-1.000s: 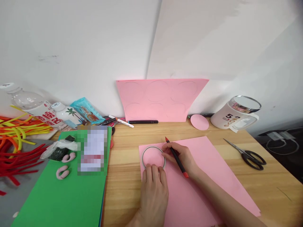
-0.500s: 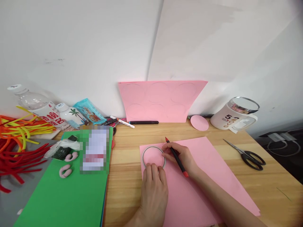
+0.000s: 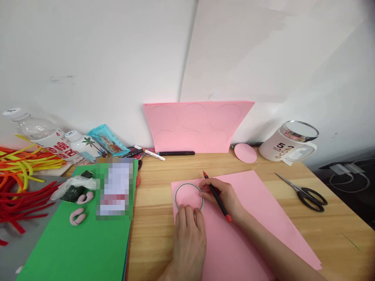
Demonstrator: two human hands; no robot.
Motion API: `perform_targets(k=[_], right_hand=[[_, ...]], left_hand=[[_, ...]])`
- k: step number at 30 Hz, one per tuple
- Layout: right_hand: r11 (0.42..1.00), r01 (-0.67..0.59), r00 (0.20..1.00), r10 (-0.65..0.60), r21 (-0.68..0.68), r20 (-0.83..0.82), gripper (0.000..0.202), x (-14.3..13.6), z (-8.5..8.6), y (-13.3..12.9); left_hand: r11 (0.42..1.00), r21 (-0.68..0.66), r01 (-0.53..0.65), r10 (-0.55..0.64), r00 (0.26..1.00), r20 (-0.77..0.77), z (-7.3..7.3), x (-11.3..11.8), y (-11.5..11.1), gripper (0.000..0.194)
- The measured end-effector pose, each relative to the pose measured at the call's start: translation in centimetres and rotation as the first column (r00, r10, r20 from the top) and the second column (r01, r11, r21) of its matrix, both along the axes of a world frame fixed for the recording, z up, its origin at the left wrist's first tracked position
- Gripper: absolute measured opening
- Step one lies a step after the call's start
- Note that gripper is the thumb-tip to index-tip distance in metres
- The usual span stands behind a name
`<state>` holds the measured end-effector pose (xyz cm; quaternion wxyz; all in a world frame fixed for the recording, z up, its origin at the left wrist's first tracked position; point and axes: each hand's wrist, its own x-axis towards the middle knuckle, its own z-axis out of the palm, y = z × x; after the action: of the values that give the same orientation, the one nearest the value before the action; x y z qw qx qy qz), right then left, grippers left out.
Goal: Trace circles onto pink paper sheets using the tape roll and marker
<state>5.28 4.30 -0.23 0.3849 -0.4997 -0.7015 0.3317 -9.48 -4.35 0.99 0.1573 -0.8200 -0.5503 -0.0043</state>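
Left end: we see a clear plastic bottle with a white cap (image 3: 38,128), leaning, behind orange and yellow fuzzy strips (image 3: 32,162); red fuzzy strips (image 3: 26,199) lie nearer us.
Small bottle: a white bottle with a palm-tree print (image 3: 86,148) tilts beside a light blue packet (image 3: 108,139).
Green sheet: this large green rectangular sheet (image 3: 76,242) carries two curved pale pink pieces (image 3: 77,217), a dark item in clear wrap (image 3: 73,191) and a blurred patch we cannot read.
Markers: a white marker (image 3: 154,155) and a black marker (image 3: 177,153) lie near the wall.
Upright sheet: a pink paper sheet with drawn circles (image 3: 191,130) leans against the wall.
Left hand: our left hand (image 3: 189,238) has bent fingers, tips at the ring's near rim; we cannot tell whether it pinches or only presses.
Ring: the thin grey-white ring (image 3: 176,197) lies flat on the flat pink paper sheet (image 3: 246,195), near its far left corner.
Right hand: our right hand (image 3: 215,191) grips a black pen with red ends (image 3: 218,197), slanted, fingertips at the ring's right side.
Pink disc: a round pink paper piece (image 3: 245,153) sits beside a white lettered mug (image 3: 277,146).
Right end: black-handled metal scissors (image 3: 303,193) lie on the light wooden counter (image 3: 336,230).
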Motion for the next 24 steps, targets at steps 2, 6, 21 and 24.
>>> perform_targets(k=[2, 6, 21, 24], right_hand=[[1.0, -0.003, 1.0, 0.003, -0.007, 0.003, 0.018, 0.0, 0.0, 0.0], [1.0, -0.004, 1.0, 0.004, 0.005, 0.013, 0.019, 0.0, 0.0, 0.0], [1.0, -0.012, 0.997, 0.01, 0.024, 0.074, 0.027, 0.1, 0.2, 0.0], [1.0, -0.003, 0.998, 0.002, 0.018, 0.064, 0.029, 0.0, 0.2, 0.0]], left_hand=[[1.0, 0.008, -0.001, 0.001, 0.999, 0.034, -0.1, 0.0, 0.0, 0.03], [1.0, -0.013, -0.007, 0.008, 0.99, 0.143, -0.3, -0.2, -0.1, 0.029], [0.994, 0.106, 0.014, -0.034, 0.981, 0.191, -1.5, -0.2, 0.4, 0.047], [0.993, 0.111, 0.031, -0.054, 0.975, 0.215, -1.9, 0.1, 1.3, 0.046]])
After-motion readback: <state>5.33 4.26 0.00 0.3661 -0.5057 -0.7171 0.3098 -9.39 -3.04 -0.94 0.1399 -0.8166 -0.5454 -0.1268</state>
